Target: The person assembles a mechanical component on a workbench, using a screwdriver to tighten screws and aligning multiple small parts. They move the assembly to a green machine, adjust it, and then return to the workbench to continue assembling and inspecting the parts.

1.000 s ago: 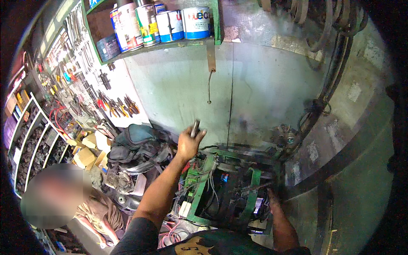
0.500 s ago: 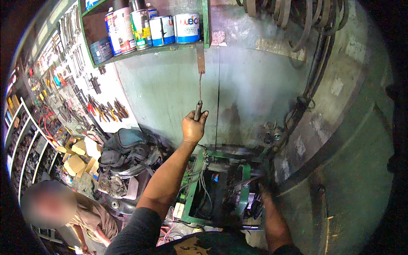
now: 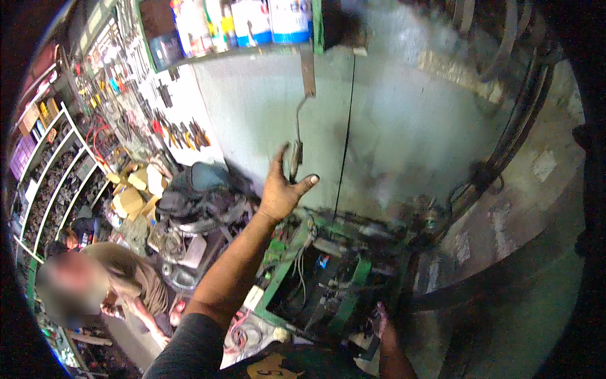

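Observation:
My left hand (image 3: 282, 192) is raised in front of the grey wall panel, fingers apart and thumb stretched out. Right by its fingers hangs a dark handle (image 3: 297, 158) on a thin bent metal rod (image 3: 298, 117). The rod's upper end meets a flat brown metal strip (image 3: 308, 74) that comes down from the shelf. Low on the right, my right hand (image 3: 380, 323) is beside a green-framed machine (image 3: 360, 278). That hand is dark and smeared, so its fingers and anything in them cannot be made out.
Paint cans (image 3: 290, 22) and spray cans stand on a green shelf (image 3: 233, 55) above. Pliers (image 3: 183, 134) hang on the left wall. A black bag (image 3: 202, 196) lies left of the machine. Another person (image 3: 136, 278) is low at the left, near a rack (image 3: 53, 170).
My left hand has let go of the handle and opened; the rod now hangs at a slant. My right hand has moved lower. The whole view has shifted and tilted.

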Demonstrator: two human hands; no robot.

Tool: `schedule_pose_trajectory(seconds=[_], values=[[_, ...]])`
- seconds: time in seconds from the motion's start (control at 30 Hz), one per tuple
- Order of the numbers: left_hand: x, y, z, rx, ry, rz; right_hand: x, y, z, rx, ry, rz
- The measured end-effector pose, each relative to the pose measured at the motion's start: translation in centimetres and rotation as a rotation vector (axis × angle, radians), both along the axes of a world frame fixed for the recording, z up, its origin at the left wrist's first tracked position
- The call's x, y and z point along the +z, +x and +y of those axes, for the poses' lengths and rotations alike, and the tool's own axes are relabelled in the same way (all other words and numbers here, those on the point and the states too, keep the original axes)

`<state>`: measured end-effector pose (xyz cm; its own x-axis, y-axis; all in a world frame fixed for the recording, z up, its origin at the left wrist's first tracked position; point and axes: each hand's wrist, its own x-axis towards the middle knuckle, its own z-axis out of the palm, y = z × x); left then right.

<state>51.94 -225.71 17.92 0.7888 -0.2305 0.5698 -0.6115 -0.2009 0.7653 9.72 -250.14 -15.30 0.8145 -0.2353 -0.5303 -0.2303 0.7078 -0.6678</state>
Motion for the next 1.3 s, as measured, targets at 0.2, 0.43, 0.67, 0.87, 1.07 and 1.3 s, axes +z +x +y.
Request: schedule_pose_trajectory(seconds=[0.2, 0.43, 0.67, 0.87, 1.07, 1.3], values=[[-1.9, -13.8, 1.8, -0.394, 0.377, -0.299, -3.9, 0.1, -2.0, 0.067, 0.029, -0.015], [-4.7, -16.6, -6.0, -1.114, 0.748, 0.404, -6.8, -1.6, -2.4, 0.019, 0.048, -0.073], [-10.1, -22.8, -0.7, -0.491, -0.076, 0.576, -1.8, -6.5, -3.9, -0.020, -0.355, 0.084], [-20.8, -23.9, 13.2, -0.074, 0.197, 0.375, 4.3, -5.9, -6.3, 0.152, -0.923, 0.299], [-39.2, -31.2, 41.3, 0.400, 0.553, 0.969, 18.0, -6.3, -5.5, 0.558, -1.702, 0.579], [-45.8, -53.5, 67.1, 0.641, 1.044, 1.835, 33.8, -2.8, 10.2, 1.054, -2.030, 1.062]])
